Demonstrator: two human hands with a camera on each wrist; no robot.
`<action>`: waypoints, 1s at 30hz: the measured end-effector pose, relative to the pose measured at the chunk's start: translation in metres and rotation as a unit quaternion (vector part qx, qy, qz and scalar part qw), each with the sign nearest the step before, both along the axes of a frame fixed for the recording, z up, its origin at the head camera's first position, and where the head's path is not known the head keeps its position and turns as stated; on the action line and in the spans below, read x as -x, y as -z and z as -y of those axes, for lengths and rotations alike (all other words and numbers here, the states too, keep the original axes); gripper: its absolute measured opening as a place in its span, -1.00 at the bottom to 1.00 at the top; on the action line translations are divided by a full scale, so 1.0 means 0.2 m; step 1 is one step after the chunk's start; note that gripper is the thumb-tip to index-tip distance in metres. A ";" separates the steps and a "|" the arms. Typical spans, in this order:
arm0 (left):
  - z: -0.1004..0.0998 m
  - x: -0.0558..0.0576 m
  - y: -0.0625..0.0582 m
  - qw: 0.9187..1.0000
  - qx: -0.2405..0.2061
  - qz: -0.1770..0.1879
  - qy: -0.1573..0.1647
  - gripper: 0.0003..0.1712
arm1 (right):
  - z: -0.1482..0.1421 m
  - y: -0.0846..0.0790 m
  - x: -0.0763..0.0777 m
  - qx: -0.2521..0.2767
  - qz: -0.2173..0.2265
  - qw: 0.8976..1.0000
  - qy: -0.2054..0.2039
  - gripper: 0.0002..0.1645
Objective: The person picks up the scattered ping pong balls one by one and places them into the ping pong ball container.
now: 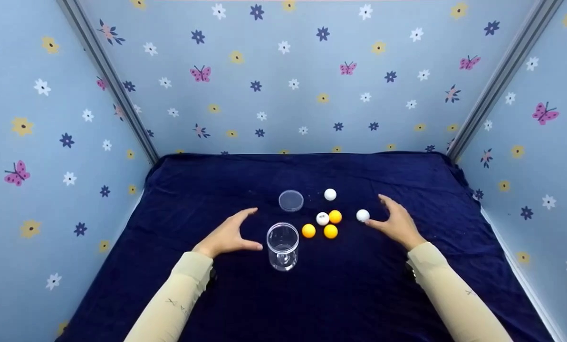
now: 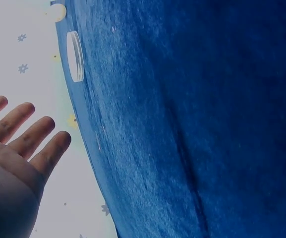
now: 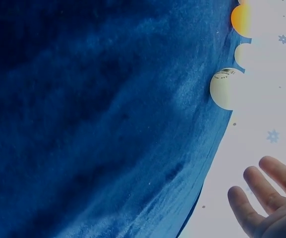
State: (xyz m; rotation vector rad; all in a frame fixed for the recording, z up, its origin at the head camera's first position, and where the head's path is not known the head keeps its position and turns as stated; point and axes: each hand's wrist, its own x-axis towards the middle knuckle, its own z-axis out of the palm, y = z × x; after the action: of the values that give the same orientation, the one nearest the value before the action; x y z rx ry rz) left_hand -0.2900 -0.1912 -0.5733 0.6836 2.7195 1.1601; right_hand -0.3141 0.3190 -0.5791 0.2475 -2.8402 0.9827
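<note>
My left hand (image 1: 227, 236) is held with thumb and fingers spread, just left of a clear jar (image 1: 283, 262) that stands upright without its lid. Its thumb tip comes close to the jar's rim. On the other side, my right hand (image 1: 399, 225) is also spread, its thumb tip right at a white ball (image 1: 363, 215). Between the hands lie three orange balls, one nearest the jar (image 1: 309, 231), and a white ball (image 1: 322, 218) with a dark print. Another white ball (image 1: 330, 194) lies farther back. In both wrist views the fingers are extended and hold nothing.
A round clear lid (image 1: 291, 201) lies flat behind the jar. Everything rests on a dark blue cloth (image 1: 207, 185) with some wrinkles. Blue walls with flowers and butterflies (image 1: 283, 76) enclose the back and both sides, with grey posts (image 1: 117, 85) at the corners.
</note>
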 end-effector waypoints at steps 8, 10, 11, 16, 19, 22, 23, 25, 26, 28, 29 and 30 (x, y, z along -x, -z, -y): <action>-0.02 0.00 0.02 0.999 -0.045 0.004 0.025 0.28 | 0.02 0.03 0.00 0.001 0.004 1.000 -0.003 0.10; -0.03 0.00 0.02 0.998 -0.057 0.010 0.031 0.29 | 0.02 0.03 0.01 0.003 0.002 1.000 -0.004 0.08; -0.03 -0.01 0.02 0.997 -0.064 0.016 0.033 0.29 | 0.02 0.03 0.01 0.007 0.002 1.000 -0.003 0.08; -0.05 -0.02 0.03 0.995 -0.089 0.034 0.040 0.25 | 0.03 0.04 0.01 0.016 0.001 1.000 -0.004 0.04; -0.06 -0.02 0.04 0.993 -0.098 0.039 0.044 0.22 | 0.04 0.05 0.01 0.019 0.000 1.000 -0.005 0.02; -0.07 -0.02 0.04 0.993 -0.103 0.038 0.050 0.19 | 0.04 0.05 0.02 0.018 0.002 1.000 -0.006 0.01; -0.08 -0.02 0.05 0.993 -0.104 0.038 0.052 0.18 | 0.04 0.05 0.02 0.018 0.004 1.000 -0.005 0.01; -0.09 -0.03 0.05 0.992 -0.104 0.040 0.055 0.17 | 0.05 0.06 0.03 0.014 0.008 1.000 -0.003 0.01; -0.09 -0.03 0.05 0.992 -0.104 0.043 0.056 0.17 | 0.05 0.06 0.03 0.012 0.011 1.000 -0.003 0.01; -0.10 -0.03 0.05 0.991 -0.108 0.050 0.056 0.17 | 0.05 0.07 0.04 0.010 0.017 1.000 -0.002 0.01; -0.11 -0.03 0.05 0.991 -0.110 0.054 0.056 0.17 | 0.05 0.07 0.04 0.009 0.020 1.000 -0.001 0.02; -0.11 -0.03 0.06 0.990 -0.113 0.055 0.058 0.17 | 0.05 0.07 0.04 0.008 0.022 1.000 -0.001 0.02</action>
State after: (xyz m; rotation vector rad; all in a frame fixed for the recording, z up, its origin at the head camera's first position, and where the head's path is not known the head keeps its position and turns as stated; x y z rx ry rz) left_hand -0.2834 -0.1687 -0.5848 0.7671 2.4463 1.4446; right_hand -0.3221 0.3083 -0.5938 0.2307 -2.8713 1.0225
